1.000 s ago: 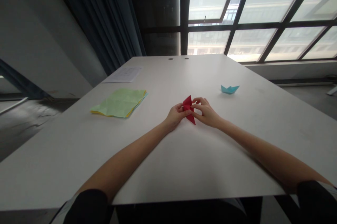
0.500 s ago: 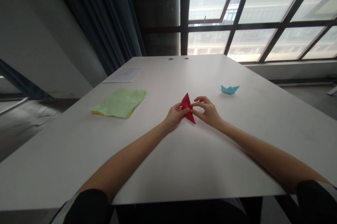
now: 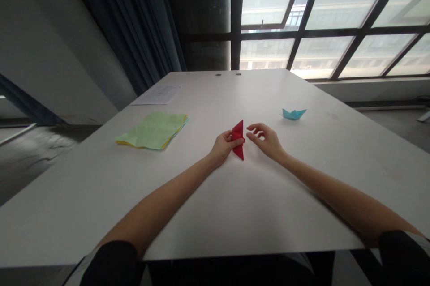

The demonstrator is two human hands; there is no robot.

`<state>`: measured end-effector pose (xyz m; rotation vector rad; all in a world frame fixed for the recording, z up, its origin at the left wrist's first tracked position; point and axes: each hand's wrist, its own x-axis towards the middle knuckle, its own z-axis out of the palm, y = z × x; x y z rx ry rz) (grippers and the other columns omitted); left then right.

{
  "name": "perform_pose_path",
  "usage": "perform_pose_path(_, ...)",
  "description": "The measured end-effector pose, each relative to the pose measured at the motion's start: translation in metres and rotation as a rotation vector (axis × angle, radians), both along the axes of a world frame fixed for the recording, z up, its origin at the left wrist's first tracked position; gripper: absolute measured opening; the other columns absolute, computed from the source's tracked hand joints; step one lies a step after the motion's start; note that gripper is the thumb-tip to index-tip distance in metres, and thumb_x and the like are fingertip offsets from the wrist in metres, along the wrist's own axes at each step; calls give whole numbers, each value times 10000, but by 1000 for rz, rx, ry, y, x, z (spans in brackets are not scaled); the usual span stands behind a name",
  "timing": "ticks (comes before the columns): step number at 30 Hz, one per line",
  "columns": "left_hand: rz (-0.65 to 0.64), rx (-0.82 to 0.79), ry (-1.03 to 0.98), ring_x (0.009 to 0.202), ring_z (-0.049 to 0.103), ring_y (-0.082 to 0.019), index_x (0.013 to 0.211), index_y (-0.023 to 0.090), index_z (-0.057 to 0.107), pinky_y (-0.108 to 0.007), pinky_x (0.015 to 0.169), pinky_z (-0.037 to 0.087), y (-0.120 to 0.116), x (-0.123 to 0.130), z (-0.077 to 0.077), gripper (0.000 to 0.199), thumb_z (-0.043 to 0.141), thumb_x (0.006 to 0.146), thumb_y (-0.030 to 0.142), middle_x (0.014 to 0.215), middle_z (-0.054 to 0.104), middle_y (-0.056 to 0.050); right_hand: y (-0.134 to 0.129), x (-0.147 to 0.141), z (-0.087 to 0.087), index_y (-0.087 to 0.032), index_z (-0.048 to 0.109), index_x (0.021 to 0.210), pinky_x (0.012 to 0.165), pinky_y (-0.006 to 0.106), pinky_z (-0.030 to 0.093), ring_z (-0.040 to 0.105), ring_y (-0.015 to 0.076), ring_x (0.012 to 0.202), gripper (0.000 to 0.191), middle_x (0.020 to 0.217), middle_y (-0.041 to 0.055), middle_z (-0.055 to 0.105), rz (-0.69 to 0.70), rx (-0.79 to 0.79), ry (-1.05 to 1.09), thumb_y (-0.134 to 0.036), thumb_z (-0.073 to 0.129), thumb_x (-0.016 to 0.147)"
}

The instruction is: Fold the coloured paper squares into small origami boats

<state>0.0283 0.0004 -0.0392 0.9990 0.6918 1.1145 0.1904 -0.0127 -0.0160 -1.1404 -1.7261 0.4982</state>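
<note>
A folded red paper (image 3: 238, 132) with pointed ends stands nearly upright over the middle of the white table (image 3: 215, 214). My left hand (image 3: 223, 147) pinches it from the left, the thumb across its front. Just to the right of the paper, my right hand (image 3: 267, 140) is apart from it, fingers curved and parted, with nothing between them. Farther right and back lies a small light blue paper boat (image 3: 294, 114).
Left of my hands is a stack of green, yellow and blue paper sheets (image 3: 156, 129). Behind it a printed white sheet (image 3: 158, 95) lies near the left edge. Two round dark spots are at the far end, before the curtain and windows.
My right hand has let go of the red paper, leaving a small gap. The paper has turned slightly in my left hand, its lower tip now farther left.
</note>
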Motion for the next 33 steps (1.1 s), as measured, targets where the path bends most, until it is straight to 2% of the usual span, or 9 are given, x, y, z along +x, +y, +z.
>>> perform_pose_path(2, -14, 26, 68, 654, 584, -112, 845, 136, 602, -266, 686, 443, -1, 0, 0, 405, 793, 493, 196, 732, 655, -5, 1, 0, 1, -184, 618, 925, 592, 277, 461, 575, 147, 679, 320, 804, 45, 650, 23, -85, 60, -434, 598, 726)
perform_pose_path(6, -71, 97, 195, 663, 581, -120, 803, 127, 612, -248, 631, 432, -8, 2, 4, 332, 774, 533, 233, 758, 650, -26, 1, 0, 4, -157, 649, 794, 609, 279, 465, 592, 159, 673, 330, 733, 50, 662, 108, -203, 126, -472, 606, 707)
perform_pose_path(11, -103, 111, 272, 616, 572, -122, 798, 128, 640, -242, 575, 425, -12, 1, 10, 325, 773, 540, 275, 732, 656, -28, 3, 1, 2, -150, 661, 728, 595, 277, 453, 580, 152, 632, 318, 688, 46, 664, 70, -253, 223, -462, 606, 702)
perform_pose_path(18, 4, 49, 274, 606, 594, -145, 775, 114, 668, -262, 589, 437, -6, -1, 8, 344, 763, 554, 360, 700, 679, -62, 10, 1, -4, -154, 664, 720, 563, 260, 448, 538, 118, 578, 286, 638, 20, 641, 20, -268, 390, -434, 618, 682)
perform_pose_path(24, -21, 100, 359, 561, 577, -126, 739, 110, 668, -235, 536, 412, -6, -1, 6, 341, 746, 560, 389, 649, 665, -45, 7, 3, -2, -152, 686, 781, 638, 263, 473, 613, 164, 700, 297, 762, 55, 690, 72, -276, 221, -425, 635, 675)
perform_pose_path(28, -25, 90, 379, 575, 587, -128, 722, 110, 656, -234, 547, 425, -7, -2, 9, 327, 751, 553, 374, 656, 669, -45, 6, 4, 0, -158, 694, 740, 648, 270, 467, 623, 180, 696, 284, 725, 57, 695, 44, -267, 89, -429, 625, 690)
perform_pose_path(33, -55, 87, 382, 609, 609, -141, 746, 117, 655, -238, 560, 445, -5, -3, 9, 316, 747, 569, 362, 700, 683, -57, 7, 5, 2, -156, 682, 703, 617, 262, 447, 604, 170, 663, 293, 690, 47, 681, 29, -253, 97, -442, 621, 692)
